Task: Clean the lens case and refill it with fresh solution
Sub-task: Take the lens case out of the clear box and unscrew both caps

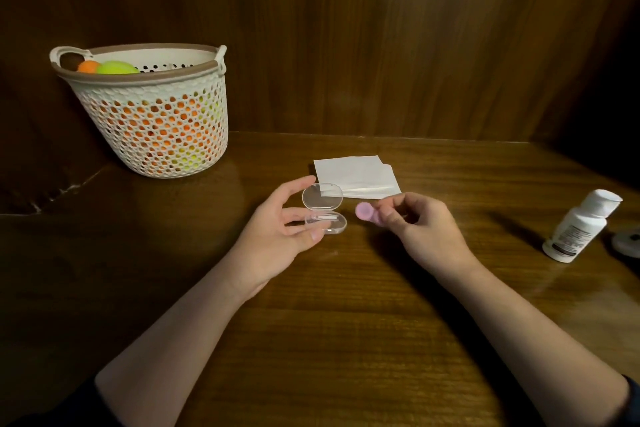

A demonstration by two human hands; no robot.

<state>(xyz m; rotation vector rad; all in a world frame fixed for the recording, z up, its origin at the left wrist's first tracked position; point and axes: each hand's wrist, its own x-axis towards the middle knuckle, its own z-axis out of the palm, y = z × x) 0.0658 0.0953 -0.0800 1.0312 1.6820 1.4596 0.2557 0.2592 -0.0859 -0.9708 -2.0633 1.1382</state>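
A person sat at a wooden table [346,322] with both bare forearms reaching forward. The left hand [277,229] held a clear hinged box [323,210], thumb and fingers curled round its lower tray, its lid standing open and tilted away from the fingers. A pale tool lay inside the tray; what it was could not be told. The right hand [422,229] pinched a small pink lens case [367,214] at its fingertips, the other fingers curled. The pink case pointed left from those fingers, toward the clear box, and sat just beside its tray without touching; its long axis looked to run roughly left to right. A folded white tissue [356,175] lay just beyond both sets of fingers. A white solution bottle [578,225] stood well to the right of the right hand's fingers, so that hand was judged the nearer one to reach it. A perforated basket [156,107] stood far to the left.
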